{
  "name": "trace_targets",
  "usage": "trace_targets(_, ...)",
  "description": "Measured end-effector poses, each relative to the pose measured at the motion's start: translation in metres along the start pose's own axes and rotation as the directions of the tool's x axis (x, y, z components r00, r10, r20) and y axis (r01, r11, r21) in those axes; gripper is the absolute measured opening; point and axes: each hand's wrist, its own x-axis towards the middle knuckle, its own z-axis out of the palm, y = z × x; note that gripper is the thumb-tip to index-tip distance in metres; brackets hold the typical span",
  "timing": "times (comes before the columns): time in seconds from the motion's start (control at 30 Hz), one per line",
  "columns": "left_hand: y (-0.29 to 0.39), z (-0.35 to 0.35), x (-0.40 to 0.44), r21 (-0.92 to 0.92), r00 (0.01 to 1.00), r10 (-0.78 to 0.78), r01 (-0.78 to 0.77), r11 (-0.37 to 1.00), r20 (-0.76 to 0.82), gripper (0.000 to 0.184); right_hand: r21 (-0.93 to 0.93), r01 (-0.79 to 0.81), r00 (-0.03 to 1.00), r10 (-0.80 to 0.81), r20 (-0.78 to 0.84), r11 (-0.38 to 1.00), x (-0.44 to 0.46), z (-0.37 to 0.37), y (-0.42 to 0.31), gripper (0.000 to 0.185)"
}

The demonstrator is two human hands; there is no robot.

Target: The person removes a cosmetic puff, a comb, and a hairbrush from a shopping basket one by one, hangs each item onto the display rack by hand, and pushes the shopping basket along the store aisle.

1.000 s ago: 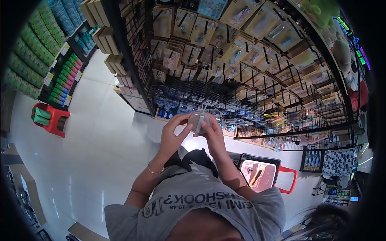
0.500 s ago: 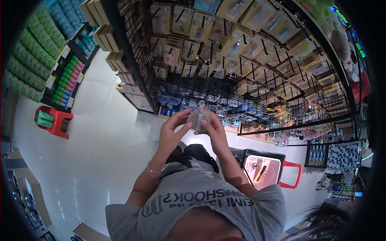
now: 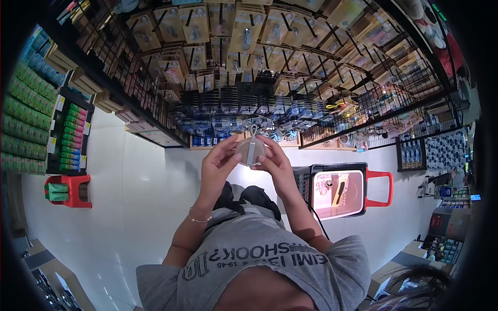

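Note:
A small clear, rounded case (image 3: 251,151) with a loop at its top and a pale strip down its middle is between my hands, in front of my body. My left hand (image 3: 222,157) grips its left side, thumb on the near face. On the right side my right hand (image 3: 274,159) grips it too, with the thumb near the lower edge. The fingers behind the case are partly hidden. Beyond the hands, a black wire rack (image 3: 316,136) carries many carded packages (image 3: 246,32) on hooks.
A black shopping basket (image 3: 338,166) with a red handle (image 3: 390,188) stands on the floor at right, with items inside. At left are a red stool (image 3: 79,192) holding something green and shelves of green packs (image 3: 26,122). Boxes (image 3: 85,83) line the rack's left side.
The view has turned, so the rack faces me more squarely and the basket appears higher. Both hands still hold the case, which now shows more upright, its loop on top.

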Motion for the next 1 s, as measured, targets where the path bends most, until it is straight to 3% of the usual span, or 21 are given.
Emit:
trace_targets(0.23,-0.012,0.045,-0.006,-0.041,0.998,-0.054,0.056,0.998,0.038,0.039,0.057,0.000,1.000,0.001,-0.015,0.998,-0.026,-0.041,-0.014,0.046)
trace_targets(0.47,-0.019,0.085,-0.017,-0.082,0.999,-0.044,0.043,0.996,-0.003,0.034,-0.046,0.098,0.994,-0.100,-0.043,0.994,-0.048,-0.069,-0.020,0.044)
trace_targets(1.0,-0.027,0.052,-0.034,-0.233,0.948,0.075,-0.152,0.961,-0.310,0.028,-0.172,0.040,0.976,-0.001,0.219,0.984,-0.011,-0.040,-0.021,0.041)
